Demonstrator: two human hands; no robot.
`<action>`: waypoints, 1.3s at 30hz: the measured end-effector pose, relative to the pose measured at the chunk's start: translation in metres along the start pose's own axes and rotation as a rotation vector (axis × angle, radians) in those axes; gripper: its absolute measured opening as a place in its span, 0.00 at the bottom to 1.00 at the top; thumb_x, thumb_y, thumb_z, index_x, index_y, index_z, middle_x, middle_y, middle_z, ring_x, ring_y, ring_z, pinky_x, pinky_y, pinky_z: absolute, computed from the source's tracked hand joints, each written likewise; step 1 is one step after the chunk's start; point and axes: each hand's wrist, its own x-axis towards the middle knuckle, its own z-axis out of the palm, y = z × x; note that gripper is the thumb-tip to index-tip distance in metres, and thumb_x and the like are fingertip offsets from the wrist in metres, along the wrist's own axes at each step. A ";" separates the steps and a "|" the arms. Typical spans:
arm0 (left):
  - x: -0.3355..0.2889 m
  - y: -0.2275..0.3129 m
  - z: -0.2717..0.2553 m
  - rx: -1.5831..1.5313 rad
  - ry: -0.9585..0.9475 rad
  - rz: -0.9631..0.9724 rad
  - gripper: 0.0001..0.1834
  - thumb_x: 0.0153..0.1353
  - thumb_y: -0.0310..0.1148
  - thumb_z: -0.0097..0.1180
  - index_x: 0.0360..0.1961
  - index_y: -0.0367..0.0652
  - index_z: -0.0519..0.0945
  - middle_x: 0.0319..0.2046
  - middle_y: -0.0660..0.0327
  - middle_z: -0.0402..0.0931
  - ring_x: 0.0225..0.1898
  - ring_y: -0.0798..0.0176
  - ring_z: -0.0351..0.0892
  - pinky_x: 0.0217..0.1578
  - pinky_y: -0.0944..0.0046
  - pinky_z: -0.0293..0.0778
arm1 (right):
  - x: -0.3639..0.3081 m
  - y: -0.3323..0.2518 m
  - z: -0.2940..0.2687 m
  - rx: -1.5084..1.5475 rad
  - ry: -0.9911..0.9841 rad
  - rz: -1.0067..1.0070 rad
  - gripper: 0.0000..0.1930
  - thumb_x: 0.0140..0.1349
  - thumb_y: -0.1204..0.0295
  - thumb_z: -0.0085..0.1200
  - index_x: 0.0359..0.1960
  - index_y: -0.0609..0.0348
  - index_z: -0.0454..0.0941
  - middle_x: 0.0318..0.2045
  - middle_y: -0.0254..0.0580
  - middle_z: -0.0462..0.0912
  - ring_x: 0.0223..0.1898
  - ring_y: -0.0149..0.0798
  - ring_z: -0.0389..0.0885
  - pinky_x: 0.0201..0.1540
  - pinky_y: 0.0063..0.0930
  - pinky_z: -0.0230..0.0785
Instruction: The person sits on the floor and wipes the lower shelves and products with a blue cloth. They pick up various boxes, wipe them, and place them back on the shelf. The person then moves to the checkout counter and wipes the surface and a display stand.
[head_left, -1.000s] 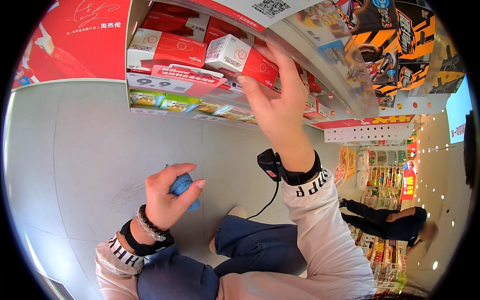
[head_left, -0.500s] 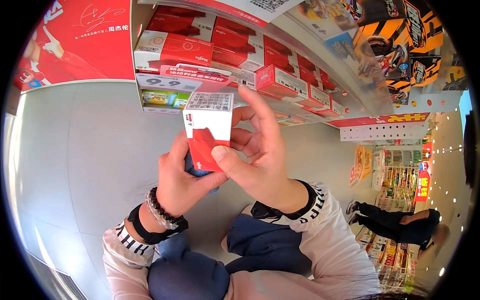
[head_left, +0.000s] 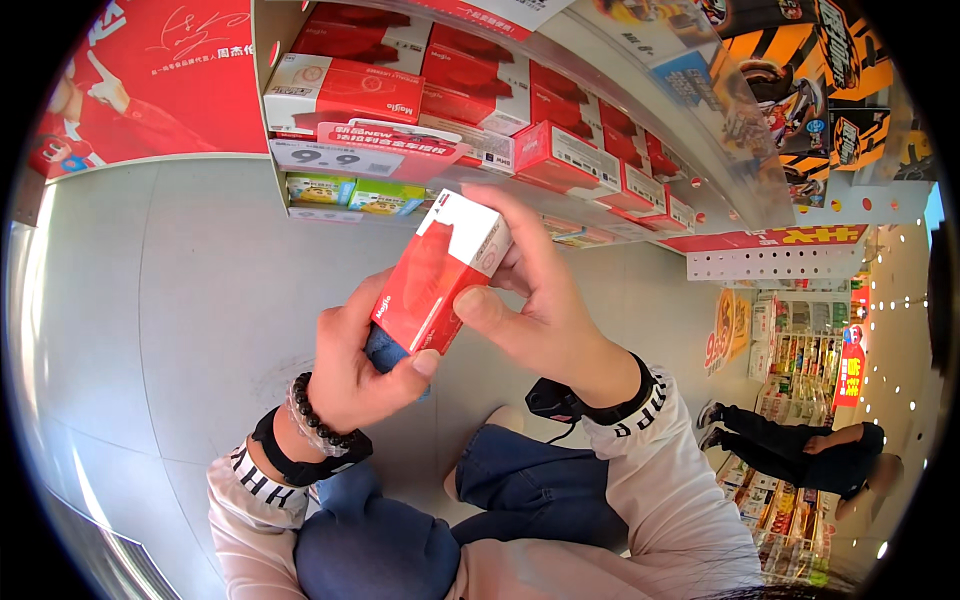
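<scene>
A small red-and-white toy car box (head_left: 428,285) is held up between my two hands, tilted toward the right at its top. My left hand (head_left: 352,365) grips its lower left, thumb at the bottom corner. My right hand (head_left: 545,320) holds the right side, with its thumb on the lower side edge and its fingers around the back and upper end. Something blue (head_left: 384,348) shows between the box and my left palm; I cannot make out what it is. My left wrist wears a beaded bracelet (head_left: 318,425).
Ahead, a shelf holds several similar red boxes (head_left: 470,85) behind a price label (head_left: 345,160). Green boxes (head_left: 388,196) sit lower down. Black-and-orange packages (head_left: 770,70) stand at the upper right. A person in dark clothes (head_left: 800,445) is off to the right, near stocked shelves.
The box has turned and leaned to the right, bringing more of its red face into view. My right hand has shifted slightly right and its index finger has come down onto the box's upper end.
</scene>
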 end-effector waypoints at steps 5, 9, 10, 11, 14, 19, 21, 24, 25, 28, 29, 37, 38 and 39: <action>-0.001 0.004 -0.004 -0.316 -0.016 -0.209 0.29 0.55 0.43 0.59 0.51 0.33 0.70 0.31 0.61 0.78 0.32 0.71 0.76 0.35 0.70 0.72 | 0.002 -0.005 -0.006 -0.046 0.039 0.033 0.28 0.63 0.66 0.55 0.62 0.62 0.60 0.48 0.44 0.74 0.49 0.32 0.75 0.51 0.31 0.71; -0.001 0.006 -0.001 -0.264 0.010 -0.188 0.31 0.53 0.39 0.63 0.54 0.34 0.69 0.33 0.60 0.78 0.33 0.72 0.76 0.35 0.70 0.72 | 0.002 -0.004 -0.003 0.051 0.050 0.054 0.33 0.61 0.67 0.58 0.64 0.62 0.56 0.49 0.47 0.74 0.49 0.35 0.76 0.51 0.32 0.71; 0.000 0.005 0.001 -0.132 0.038 -0.111 0.32 0.51 0.38 0.64 0.55 0.34 0.69 0.33 0.59 0.79 0.32 0.71 0.76 0.34 0.70 0.73 | 0.002 -0.004 -0.001 0.109 0.054 0.057 0.34 0.60 0.67 0.59 0.64 0.61 0.54 0.49 0.48 0.74 0.50 0.36 0.76 0.51 0.32 0.71; 0.001 0.004 0.004 -0.001 0.065 -0.034 0.34 0.49 0.37 0.66 0.55 0.34 0.69 0.33 0.58 0.79 0.31 0.70 0.76 0.34 0.69 0.73 | 0.002 -0.003 0.001 0.059 0.056 0.046 0.36 0.58 0.68 0.60 0.64 0.61 0.53 0.49 0.49 0.73 0.49 0.37 0.76 0.51 0.32 0.71; 0.006 0.002 0.008 0.181 0.097 0.172 0.39 0.44 0.35 0.71 0.57 0.35 0.68 0.33 0.55 0.79 0.27 0.65 0.77 0.31 0.69 0.73 | 0.001 -0.006 0.004 -0.085 0.112 -0.039 0.40 0.53 0.73 0.63 0.63 0.61 0.50 0.50 0.51 0.73 0.48 0.40 0.78 0.50 0.34 0.72; -0.001 0.010 0.000 0.287 -0.009 0.083 0.31 0.43 0.32 0.71 0.50 0.36 0.74 0.24 0.55 0.77 0.20 0.62 0.75 0.25 0.67 0.72 | 0.021 -0.017 -0.019 -0.536 0.285 -0.578 0.37 0.52 0.78 0.61 0.62 0.60 0.54 0.49 0.49 0.74 0.47 0.41 0.77 0.46 0.35 0.73; -0.006 0.000 0.005 0.247 0.015 0.082 0.25 0.45 0.31 0.70 0.45 0.36 0.77 0.22 0.55 0.77 0.20 0.61 0.75 0.24 0.67 0.72 | 0.031 -0.019 -0.029 -0.743 0.332 -0.653 0.36 0.51 0.80 0.60 0.62 0.60 0.57 0.47 0.49 0.75 0.45 0.43 0.78 0.44 0.34 0.72; -0.012 -0.002 0.006 0.246 0.007 0.048 0.19 0.46 0.30 0.69 0.40 0.37 0.79 0.21 0.55 0.76 0.19 0.60 0.75 0.23 0.66 0.72 | 0.049 -0.018 -0.041 -0.997 0.311 -0.707 0.36 0.48 0.81 0.60 0.62 0.61 0.61 0.44 0.49 0.76 0.38 0.48 0.75 0.40 0.36 0.69; -0.013 -0.002 0.005 0.255 -0.005 0.030 0.18 0.46 0.30 0.69 0.39 0.37 0.79 0.22 0.55 0.77 0.20 0.59 0.75 0.23 0.66 0.72 | 0.049 -0.018 -0.041 -1.021 0.295 -0.683 0.36 0.48 0.80 0.60 0.62 0.61 0.61 0.44 0.49 0.76 0.38 0.48 0.75 0.41 0.36 0.68; -0.014 -0.002 0.005 0.253 0.023 0.066 0.16 0.47 0.30 0.68 0.37 0.37 0.79 0.22 0.54 0.77 0.20 0.59 0.76 0.23 0.66 0.72 | 0.050 -0.017 -0.037 -1.043 0.264 -0.610 0.37 0.48 0.78 0.62 0.62 0.59 0.62 0.45 0.48 0.76 0.39 0.47 0.74 0.43 0.37 0.66; -0.014 -0.002 0.006 0.251 0.027 0.072 0.16 0.47 0.30 0.68 0.37 0.37 0.79 0.22 0.54 0.77 0.20 0.58 0.76 0.23 0.66 0.72 | 0.049 -0.018 -0.035 -1.019 0.267 -0.585 0.36 0.48 0.77 0.62 0.62 0.59 0.62 0.45 0.47 0.76 0.40 0.47 0.74 0.44 0.37 0.66; -0.017 -0.004 0.003 0.249 0.034 0.088 0.15 0.47 0.30 0.68 0.36 0.37 0.79 0.22 0.54 0.77 0.20 0.58 0.76 0.23 0.66 0.71 | 0.055 -0.014 -0.039 -1.187 0.300 -0.619 0.24 0.56 0.76 0.58 0.56 0.59 0.70 0.48 0.47 0.77 0.47 0.44 0.76 0.48 0.32 0.72; -0.018 -0.004 0.003 0.249 0.034 0.085 0.15 0.47 0.30 0.68 0.36 0.37 0.79 0.22 0.54 0.77 0.19 0.58 0.76 0.23 0.66 0.71 | 0.058 -0.012 -0.042 -1.208 0.307 -0.628 0.22 0.56 0.76 0.57 0.54 0.59 0.71 0.48 0.47 0.78 0.47 0.45 0.76 0.49 0.32 0.71; -0.018 -0.003 0.003 0.246 0.031 0.084 0.15 0.47 0.29 0.68 0.36 0.37 0.79 0.22 0.54 0.77 0.19 0.58 0.75 0.23 0.66 0.71 | 0.059 -0.010 -0.045 -1.234 0.315 -0.636 0.21 0.56 0.76 0.57 0.53 0.59 0.73 0.47 0.47 0.78 0.47 0.46 0.76 0.50 0.33 0.69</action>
